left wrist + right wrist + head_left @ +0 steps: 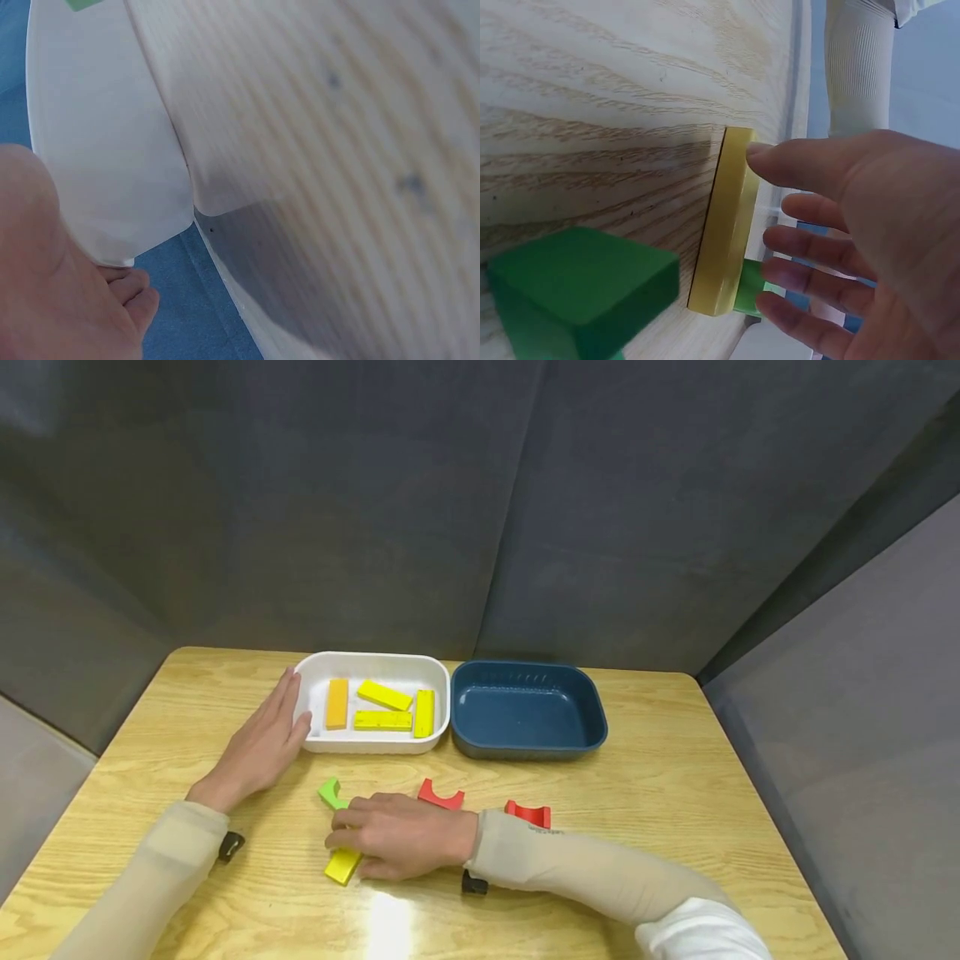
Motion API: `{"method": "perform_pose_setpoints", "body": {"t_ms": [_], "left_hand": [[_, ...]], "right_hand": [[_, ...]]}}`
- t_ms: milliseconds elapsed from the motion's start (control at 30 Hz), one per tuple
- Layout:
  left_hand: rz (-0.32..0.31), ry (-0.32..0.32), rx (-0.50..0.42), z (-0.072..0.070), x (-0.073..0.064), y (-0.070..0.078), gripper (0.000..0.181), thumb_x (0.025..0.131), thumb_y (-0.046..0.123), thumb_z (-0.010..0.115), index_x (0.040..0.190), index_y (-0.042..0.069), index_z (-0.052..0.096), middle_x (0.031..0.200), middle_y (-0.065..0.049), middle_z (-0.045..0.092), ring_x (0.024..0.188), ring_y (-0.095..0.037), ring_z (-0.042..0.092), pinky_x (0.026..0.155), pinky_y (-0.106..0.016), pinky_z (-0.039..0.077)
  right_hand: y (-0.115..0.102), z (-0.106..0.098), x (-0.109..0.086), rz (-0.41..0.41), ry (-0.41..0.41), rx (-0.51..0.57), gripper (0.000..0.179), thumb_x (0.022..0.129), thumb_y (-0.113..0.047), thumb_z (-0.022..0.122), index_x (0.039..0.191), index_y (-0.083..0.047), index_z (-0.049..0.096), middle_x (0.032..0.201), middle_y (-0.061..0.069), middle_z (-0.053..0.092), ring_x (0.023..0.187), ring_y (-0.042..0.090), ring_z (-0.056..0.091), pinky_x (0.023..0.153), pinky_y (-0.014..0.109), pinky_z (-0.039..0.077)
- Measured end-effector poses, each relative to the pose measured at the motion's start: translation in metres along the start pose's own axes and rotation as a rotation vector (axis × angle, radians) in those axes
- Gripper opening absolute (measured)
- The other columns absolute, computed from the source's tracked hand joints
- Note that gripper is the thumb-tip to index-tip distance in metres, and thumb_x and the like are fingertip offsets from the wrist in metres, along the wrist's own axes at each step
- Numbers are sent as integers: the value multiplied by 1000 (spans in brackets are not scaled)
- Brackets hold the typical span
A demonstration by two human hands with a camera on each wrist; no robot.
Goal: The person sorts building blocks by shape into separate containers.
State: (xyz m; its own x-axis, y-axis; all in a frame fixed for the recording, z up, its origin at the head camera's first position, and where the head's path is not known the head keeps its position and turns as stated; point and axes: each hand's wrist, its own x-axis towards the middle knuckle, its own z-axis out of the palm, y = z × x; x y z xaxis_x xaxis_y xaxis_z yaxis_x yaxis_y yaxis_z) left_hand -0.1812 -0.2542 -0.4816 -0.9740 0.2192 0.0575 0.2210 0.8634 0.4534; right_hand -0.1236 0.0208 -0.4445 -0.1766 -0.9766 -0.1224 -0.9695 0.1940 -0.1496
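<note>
White plastic tray (375, 748) on my head feed: the left hand (262, 739) rested along its left end, fingers straight, grasping nothing. Inside it I counted one orange block (337, 703) and three yellow blocks (382, 720); a dark blue tray (528, 752) stood just beside it, both on the wooden table (675, 777). Nearer, the right hand (408, 835) reached over a loose yellow block (342, 866), near a light green curved piece (330, 792) and two red curved pieces (529, 817). Left wrist feed: I got only part of the hand, against the tray's wall. Right wrist feed: fingers loose and parted, not wrapped round anything; thumb tip at one end of the loose yellow block, contact I couldn't confirm. That block lay on the wood, a dark green block (585, 285) in the foreground.
</note>
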Motion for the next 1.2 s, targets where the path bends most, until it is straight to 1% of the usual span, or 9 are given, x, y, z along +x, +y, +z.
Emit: {"method": "perform_pose_setpoints", "body": {"t_ms": [67, 200, 400, 467, 600, 700, 933, 1067, 1200], "left_hand": [[-1, -2, 0, 0, -1, 0, 74, 117, 43, 26, 171, 4, -5, 179, -10, -15, 163, -48, 10, 127, -68, 20], [-1, -3, -2, 1, -2, 0, 74, 117, 43, 26, 171, 4, -5, 179, -11, -15, 163, -48, 9, 127, -68, 20], [3, 1, -3, 2, -2, 0, 74, 117, 42, 27, 171, 3, -4, 179, -12, -14, 163, -47, 9, 128, -67, 20], [2, 1, -4, 2, -3, 0, 74, 117, 42, 27, 171, 3, -4, 179, -12, -14, 163, -48, 9, 128, -67, 20], [-3, -4, -8, 3, -3, 0, 74, 117, 42, 27, 171, 4, -5, 179, -12, -15, 163, -48, 9, 127, -68, 19], [-6, -7, -9, 4, -4, 0, 74, 117, 42, 28, 171, 4, -5, 179, -11, -15, 163, -48, 9, 127, -68, 19], [0, -7, -5, 3, -3, 0, 74, 117, 40, 29, 171, 4, -5, 179, -12, -15, 163, -47, 8, 128, -67, 19], [3, -2, 5, 2, -2, 0, 74, 117, 42, 27, 171, 4, -5, 179, -12, -15, 163, -49, 10, 128, -67, 19], [4, -2, 7, 0, -1, 1, 74, 117, 42, 27, 171, 3, -4, 179, -12, -15, 163, -49, 9, 128, -67, 18]], "right_hand": [[0, 1, 1, 3, -15, -23, 44, 104, -27, 70, 147, -20, 64, 143, -5, 61, 122, 8, 55, 106, 20, 46], [0, 5, 3, 4, -35, -52, 43, 104, -28, 69, 147, -21, 64, 144, -4, 60, 123, 9, 54, 107, 21, 46], [2, 8, 5, 4, -49, -81, 40, 104, -28, 69, 144, -22, 66, 139, -5, 60, 120, 8, 54, 104, 21, 47], [2, 8, 5, 3, -53, -89, 39, 105, -28, 69, 143, -22, 66, 139, -5, 60, 121, 8, 54, 104, 21, 47], [2, 9, 5, 7, -61, -95, 37, 106, -25, 66, 143, -21, 67, 140, -5, 61, 127, 10, 54, 111, 24, 45], [2, 10, 6, 9, -69, -100, 35, 108, -22, 64, 142, -22, 67, 138, -5, 62, 126, 10, 55, 113, 26, 45], [3, 10, 7, 23, -87, -103, 40, 102, -11, 69, 139, -24, 69, 123, -6, 60, 113, 8, 56, 101, 23, 51], [4, 9, 7, 20, -82, -120, 36, 102, -13, 70, 136, -25, 70, 117, -7, 59, 108, 8, 56, 93, 22, 52], [4, 7, 7, 18, -82, -133, 31, 104, -17, 69, 134, -25, 71, 117, -7, 60, 108, 8, 56, 88, 22, 52]]}}
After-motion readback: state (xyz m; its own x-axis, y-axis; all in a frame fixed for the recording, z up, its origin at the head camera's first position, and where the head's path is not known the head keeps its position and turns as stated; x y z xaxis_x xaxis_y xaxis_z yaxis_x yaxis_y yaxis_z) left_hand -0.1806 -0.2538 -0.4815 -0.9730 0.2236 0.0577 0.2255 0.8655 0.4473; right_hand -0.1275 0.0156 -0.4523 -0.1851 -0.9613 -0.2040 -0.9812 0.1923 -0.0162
